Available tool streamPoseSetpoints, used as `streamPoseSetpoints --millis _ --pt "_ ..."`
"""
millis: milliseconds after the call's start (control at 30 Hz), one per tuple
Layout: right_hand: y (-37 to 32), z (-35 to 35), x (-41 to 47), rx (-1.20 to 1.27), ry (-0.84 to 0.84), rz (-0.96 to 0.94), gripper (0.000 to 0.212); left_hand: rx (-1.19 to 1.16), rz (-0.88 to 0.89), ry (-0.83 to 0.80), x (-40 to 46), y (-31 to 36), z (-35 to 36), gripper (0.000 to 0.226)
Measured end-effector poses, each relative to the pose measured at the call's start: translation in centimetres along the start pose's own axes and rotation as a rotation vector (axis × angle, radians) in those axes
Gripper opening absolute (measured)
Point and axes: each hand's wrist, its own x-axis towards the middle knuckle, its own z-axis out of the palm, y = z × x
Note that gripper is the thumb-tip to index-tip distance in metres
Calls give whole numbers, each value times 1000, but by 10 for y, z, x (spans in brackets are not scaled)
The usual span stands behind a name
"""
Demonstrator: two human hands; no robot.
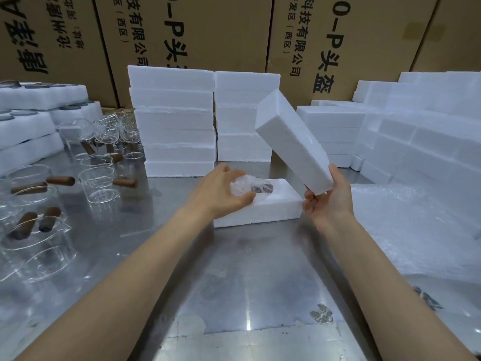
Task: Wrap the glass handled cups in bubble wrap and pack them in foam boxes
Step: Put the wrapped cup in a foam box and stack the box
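Observation:
An open white foam box (276, 207) lies on the steel table at centre. A cup wrapped in bubble wrap (247, 187) sits in its hollow, the brown handle showing through. My left hand (223, 191) curls over the wrapped cup and grips it in the box. My right hand (328, 201) holds a foam lid (291, 142) by its lower end, tilted up above the box's right side. Bare glass cups with wooden handles (101, 183) stand at the left.
Stacks of foam boxes (177, 121) rise behind the open box and at the right (416, 131). Bubble wrap sheets (416, 230) lie on the table at right. Foam trays (31, 121) sit far left. Cardboard cartons (208, 32) form the back wall.

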Motion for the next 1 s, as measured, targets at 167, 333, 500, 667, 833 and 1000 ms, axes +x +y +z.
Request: streamPoseSetpoints --millis 167,333,500,667,833,1000 --pt "1 1 -1 -65 7 -28 30 7 32 13 -4 -2 0 66" --pt "2 2 -1 -144 32 -91 22 -221 -41 125 -19 -7 3 81" --pt "5 7 4 -358 61 -249 21 -1052 -379 257 -22 -15 -6 57" --pt "9 10 7 -520 57 -352 28 -1157 -396 74 -25 -3 -10 81" --pt "13 10 12 -618 38 -342 34 -1191 -357 49 -22 2 -6 70" --pt "15 12 8 -695 24 -391 58 -1292 -380 42 -24 1 -7 96"
